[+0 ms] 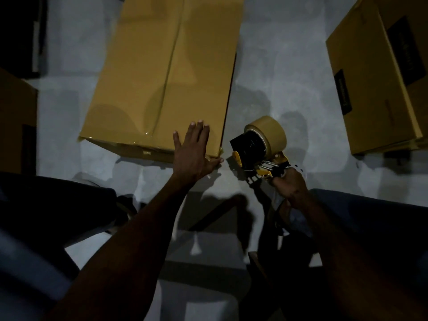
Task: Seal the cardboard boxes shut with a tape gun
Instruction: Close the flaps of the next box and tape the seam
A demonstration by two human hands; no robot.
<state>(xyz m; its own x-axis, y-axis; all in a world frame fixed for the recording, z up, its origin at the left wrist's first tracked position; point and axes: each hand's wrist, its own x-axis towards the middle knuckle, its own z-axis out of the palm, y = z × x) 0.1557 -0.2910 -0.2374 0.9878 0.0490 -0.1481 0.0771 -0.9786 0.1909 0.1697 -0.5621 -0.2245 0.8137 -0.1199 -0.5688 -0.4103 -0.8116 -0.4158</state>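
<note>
Pressing flat on the near right corner of the big cardboard box (162, 72), the left hand (193, 150) is lying with its fingers straight and spread, the thumb hooking round the box's corner edge. This box is resting on the grey floor (266, 72), stretching away beyond the fingertips, its two top flaps meeting in a long seam running down the middle, with glossy tape showing along the seam and over the near edge. Just to the right of that hand, the right hand (291, 188) is gripping the handle of the tape gun (259, 151), fingers curling tight around it. The gun is sitting beside the box's corner, apart from it, with its brown tape roll (268, 132) pointing away from the wrist. Farther right of the right hand, a second cardboard box (379, 84) is lying on the floor. Left of the left hand, another box (16, 121) is showing at the edge.
</note>
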